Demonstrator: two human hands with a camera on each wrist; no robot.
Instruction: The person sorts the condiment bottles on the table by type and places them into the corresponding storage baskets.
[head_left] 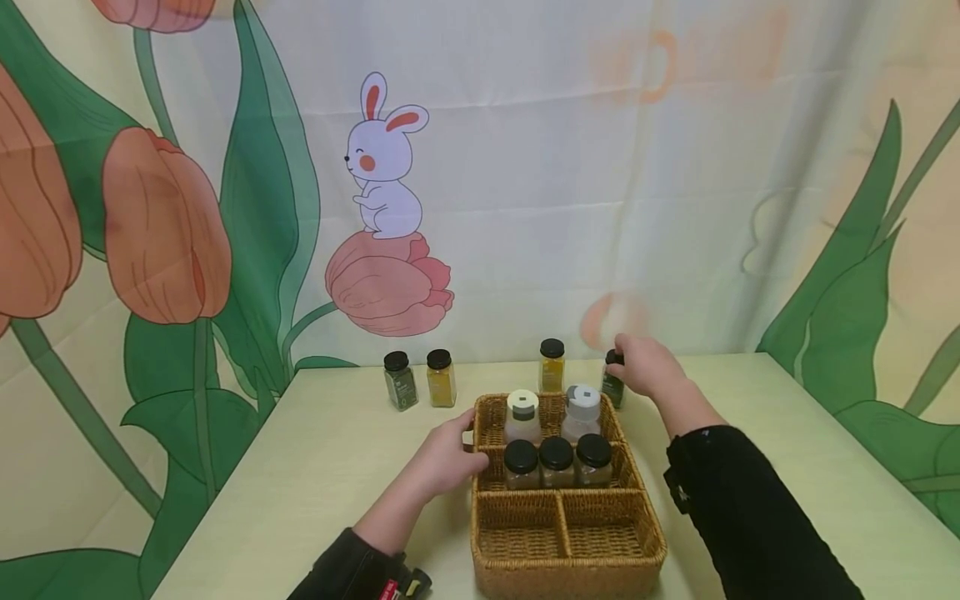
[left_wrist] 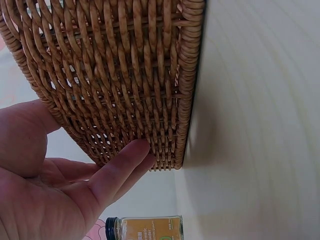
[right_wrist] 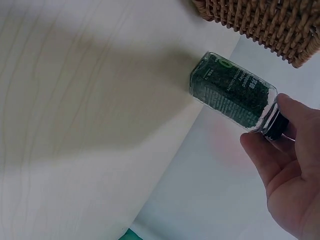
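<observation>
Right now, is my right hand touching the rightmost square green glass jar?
Touching: right wrist view shows the right hand pinching the jar by its lid.

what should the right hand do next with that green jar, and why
Probably raise the green jar toward a front compartment of the basket: the right hand pinches its black lid, the left hand holds the basket's side, and both front compartments are empty.

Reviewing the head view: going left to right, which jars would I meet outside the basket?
Green jar, yellow jar, second yellow jar, second green jar held by the right hand.
</observation>
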